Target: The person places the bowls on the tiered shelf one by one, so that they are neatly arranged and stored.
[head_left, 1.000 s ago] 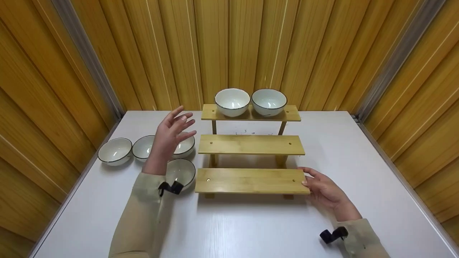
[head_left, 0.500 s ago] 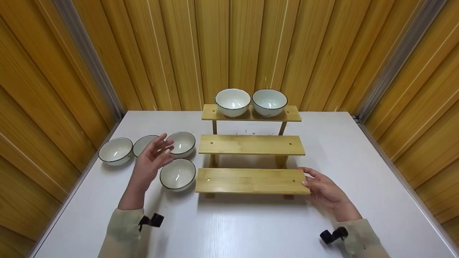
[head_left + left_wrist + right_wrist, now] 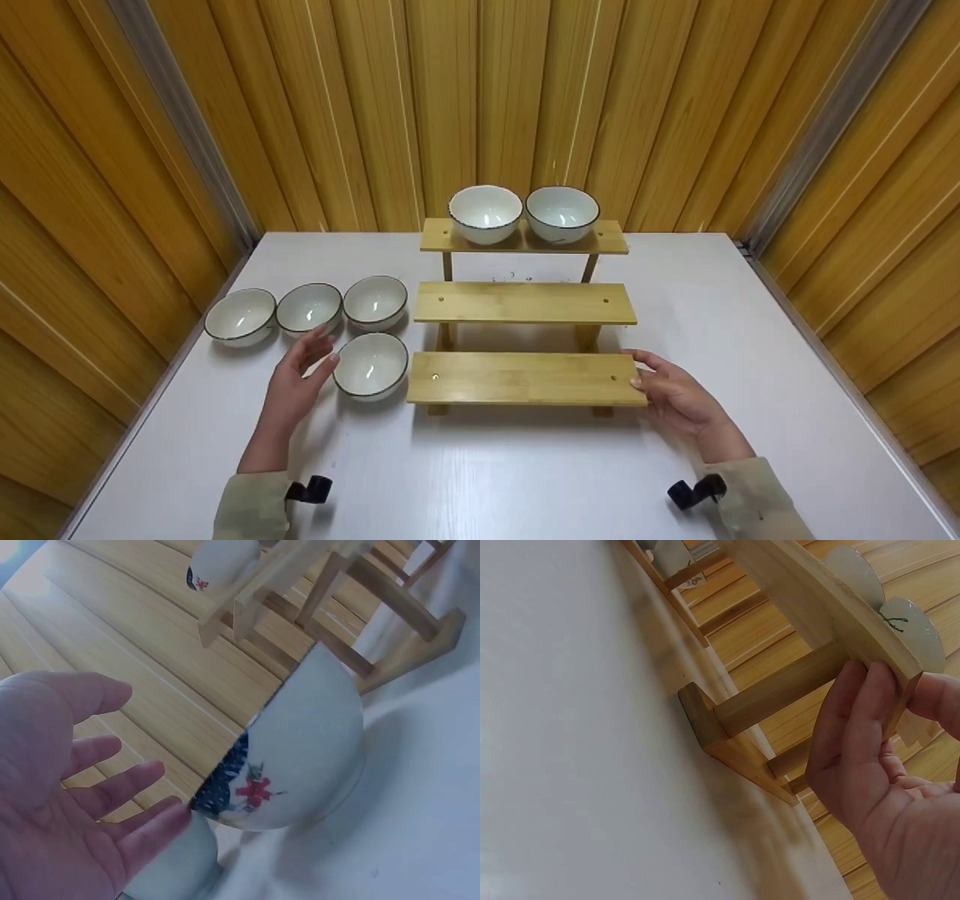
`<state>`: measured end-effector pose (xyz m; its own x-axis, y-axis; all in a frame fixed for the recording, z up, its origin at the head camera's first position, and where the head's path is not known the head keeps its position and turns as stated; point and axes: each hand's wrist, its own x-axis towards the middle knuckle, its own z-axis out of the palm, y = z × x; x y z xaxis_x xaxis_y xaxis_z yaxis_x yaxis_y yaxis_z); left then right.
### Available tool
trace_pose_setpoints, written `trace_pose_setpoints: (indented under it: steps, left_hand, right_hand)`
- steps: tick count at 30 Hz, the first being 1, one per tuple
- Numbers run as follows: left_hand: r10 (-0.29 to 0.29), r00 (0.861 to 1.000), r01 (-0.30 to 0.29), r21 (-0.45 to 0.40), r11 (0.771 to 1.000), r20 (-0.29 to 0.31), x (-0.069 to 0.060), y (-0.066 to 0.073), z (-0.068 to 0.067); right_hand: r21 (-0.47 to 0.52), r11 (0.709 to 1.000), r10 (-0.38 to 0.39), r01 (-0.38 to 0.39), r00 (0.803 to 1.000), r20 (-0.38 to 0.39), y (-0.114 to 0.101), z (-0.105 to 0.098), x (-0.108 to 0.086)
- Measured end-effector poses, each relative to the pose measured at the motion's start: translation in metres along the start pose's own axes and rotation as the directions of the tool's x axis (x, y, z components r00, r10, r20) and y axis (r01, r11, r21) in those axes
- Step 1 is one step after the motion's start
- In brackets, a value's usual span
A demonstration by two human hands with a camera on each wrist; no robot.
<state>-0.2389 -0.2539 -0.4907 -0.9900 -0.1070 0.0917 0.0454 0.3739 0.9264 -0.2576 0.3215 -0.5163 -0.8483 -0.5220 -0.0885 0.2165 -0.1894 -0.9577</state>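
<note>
My left hand [image 3: 298, 382] is just left of the nearest white bowl [image 3: 372, 365], fingers spread and slightly bent, holding nothing. In the left wrist view this bowl [image 3: 300, 750] shows a red flower and dark blue pattern, with the fingertips at or very near its rim. My right hand [image 3: 679, 397] grips the right end of the lowest step of a three-tier wooden display stand [image 3: 525, 379]. The right wrist view shows the thumb above the board [image 3: 855, 622] and fingers beneath it. Two bowls, a left one [image 3: 486, 215] and a right one [image 3: 562, 215], stand on the top step.
Behind the nearest bowl, three more form a row on the white table [image 3: 480, 472]: a left bowl [image 3: 241, 317], a middle bowl [image 3: 309, 308] and a right bowl [image 3: 376, 303]. Wood-patterned walls [image 3: 510, 112] enclose the table at the back and sides.
My left hand has come down and toward me from beside the stand, over the bowls, to the nearest bowl's left side. My right hand keeps its grip on the stand.
</note>
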Motion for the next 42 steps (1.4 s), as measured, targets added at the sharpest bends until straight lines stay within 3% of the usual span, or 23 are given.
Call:
trace_pose_setpoints:
  steps: [5, 9, 14, 24, 32, 36, 42]
  left_hand:
    - [-0.043, 0.998, 0.045, -0.034, 0.998, 0.051, 0.001, -0.015, 0.004]
    - [-0.082, 0.993, 0.088, -0.081, 0.993, 0.08, 0.002, -0.022, 0.008]
    - [-0.13, 0.985, 0.14, -0.081, 0.987, 0.113, 0.003, -0.027, 0.015]
    - [-0.151, 0.975, 0.178, -0.165, 0.97, 0.166, 0.005, -0.034, 0.021]
    - [-0.148, 0.973, 0.182, -0.198, 0.963, 0.176, 0.004, -0.035, 0.015]
    - [-0.167, 0.973, 0.197, -0.19, 0.962, 0.162, 0.003, -0.033, 0.01]
    - [-0.194, 0.97, 0.222, -0.206, 0.953, 0.145, 0.0, -0.017, 0.0]
  right_hand:
    - [0.011, 1.0, -0.016, 0.016, 0.999, 0.03, 0.001, -0.001, 0.0]
    - [-0.012, 1.0, -0.008, 0.008, 1.0, 0.009, 0.001, -0.001, 0.0]
    - [-0.041, 0.999, 0.012, -0.013, 0.999, -0.034, 0.001, 0.0, 0.001]
    - [-0.033, 0.999, 0.021, -0.022, 0.999, -0.043, 0.0, 0.001, 0.0]
    - [0.042, 0.999, 0.002, -0.002, 1.0, 0.021, 0.001, -0.001, 0.0]
    - [0.021, 1.0, 0.016, -0.016, 1.0, 0.0, 0.001, -0.001, 0.0]
    - [0.003, 1.0, 0.022, -0.022, 0.999, -0.024, 0.001, 0.0, -0.001]
